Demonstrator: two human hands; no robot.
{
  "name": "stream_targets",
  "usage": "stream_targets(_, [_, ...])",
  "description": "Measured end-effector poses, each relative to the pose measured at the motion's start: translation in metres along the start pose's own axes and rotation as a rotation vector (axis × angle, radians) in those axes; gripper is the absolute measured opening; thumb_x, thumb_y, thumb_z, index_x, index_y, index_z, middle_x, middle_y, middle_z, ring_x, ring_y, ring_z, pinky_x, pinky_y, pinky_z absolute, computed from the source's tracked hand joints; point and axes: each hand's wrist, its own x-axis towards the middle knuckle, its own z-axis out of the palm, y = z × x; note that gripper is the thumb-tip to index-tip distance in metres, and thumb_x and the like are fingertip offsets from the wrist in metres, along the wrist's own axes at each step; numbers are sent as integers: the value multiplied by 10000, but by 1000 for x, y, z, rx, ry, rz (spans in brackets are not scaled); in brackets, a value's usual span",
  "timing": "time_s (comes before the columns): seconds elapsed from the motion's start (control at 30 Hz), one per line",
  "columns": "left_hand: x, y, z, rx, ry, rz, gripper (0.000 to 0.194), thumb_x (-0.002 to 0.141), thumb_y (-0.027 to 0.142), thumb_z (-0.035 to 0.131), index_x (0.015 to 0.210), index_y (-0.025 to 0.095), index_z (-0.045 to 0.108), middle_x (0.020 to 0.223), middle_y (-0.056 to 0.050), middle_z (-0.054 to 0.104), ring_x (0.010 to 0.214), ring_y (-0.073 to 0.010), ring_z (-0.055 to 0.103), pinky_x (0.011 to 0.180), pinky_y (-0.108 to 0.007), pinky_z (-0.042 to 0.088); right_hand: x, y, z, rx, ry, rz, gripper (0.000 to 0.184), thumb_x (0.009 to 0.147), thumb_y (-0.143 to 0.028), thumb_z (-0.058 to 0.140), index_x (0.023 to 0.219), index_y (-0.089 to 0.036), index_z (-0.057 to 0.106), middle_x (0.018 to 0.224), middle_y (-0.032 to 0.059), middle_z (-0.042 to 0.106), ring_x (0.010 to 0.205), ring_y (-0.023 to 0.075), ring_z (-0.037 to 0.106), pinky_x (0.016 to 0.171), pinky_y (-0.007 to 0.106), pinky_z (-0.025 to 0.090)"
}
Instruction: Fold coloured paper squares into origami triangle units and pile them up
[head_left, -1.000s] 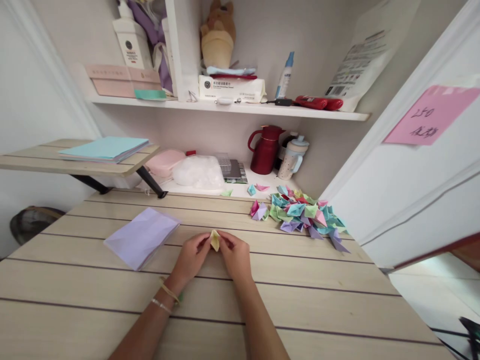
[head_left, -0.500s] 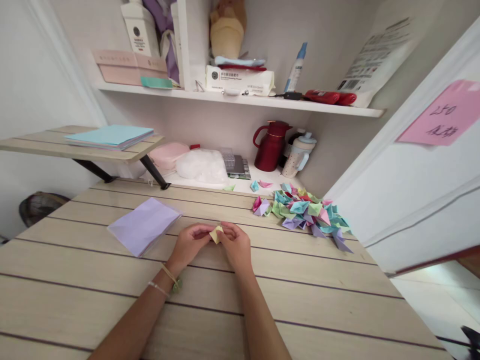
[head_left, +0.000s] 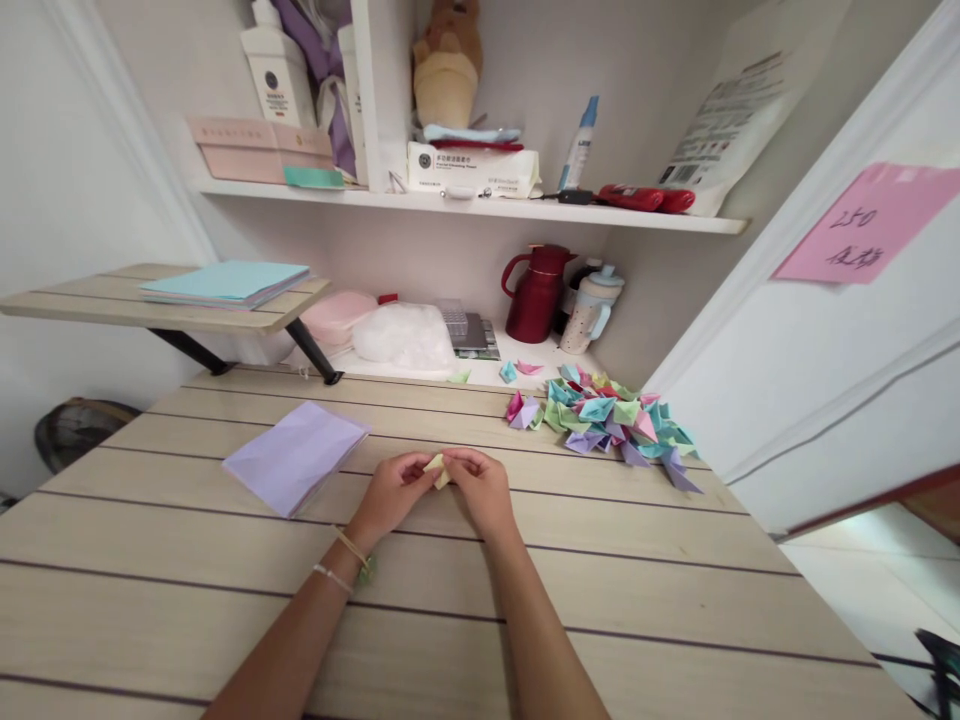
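Between my two hands is a small folded piece of yellow paper (head_left: pixel 441 474), held just above the table. My left hand (head_left: pixel 399 490) pinches its left side between thumb and fingers. On the other side, my right hand (head_left: pixel 478 488) grips it the same way, and the fingers hide part of the folds. A stack of purple paper sheets (head_left: pixel 296 457) lies on the table left of my hands. To the right is a heap of folded paper boats (head_left: pixel 598 410) in blue, green, pink and purple.
A raised wooden stand (head_left: pixel 277 318) holds blue paper (head_left: pixel 229 281) at the left. Behind the table are a white plastic bag (head_left: pixel 405 335), a red jug (head_left: pixel 537 295) and a speckled bottle (head_left: pixel 591 312). Above them runs a white shelf (head_left: pixel 480 205) with several items.
The yellow paper has turned a little in my fingers, and both hands have shifted slightly right in view. The camera view has tilted slightly. The paper heap and purple sheets stay in place.
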Motion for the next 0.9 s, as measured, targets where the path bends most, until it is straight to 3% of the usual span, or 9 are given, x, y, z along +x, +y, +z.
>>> stream_targets(0.3, [-4,7,3,66,62,103,247,763,298,549,933,167,674,855,-58,702,745,-179,641,667,-267,508,-5,-1,7,-248,34,-105,167,707,-267,577,798,-165,672,708,37,696,608,164,636,568,254,511])
stream_targets(0.47, [-3,7,2,310,112,297,213,779,231,524,946,196,652,897,-54,681,821,-172,624,737,-293,508,-8,-2,4,-485,74,-304,138,727,-253,568,794,-202,676,744,34,686,672,165,621,627,265,501])
stream_targets(0.6, [-2,-4,2,468,181,372,238,770,176,520,986,184,620,931,-73,660,862,-181,615,774,-328,514,-9,-2,2,-645,93,-433,106,733,-228,565,751,-219,669,747,35,672,723,175,605,677,280,484])
stream_targets(0.9, [-2,-10,1,565,264,455,280,759,126,507,1024,180,580,954,-73,648,884,-178,613,792,-326,521,-11,-5,4,-715,110,-482,80,719,-210,570,736,-216,648,737,21,640,708,155,585,648,250,470])
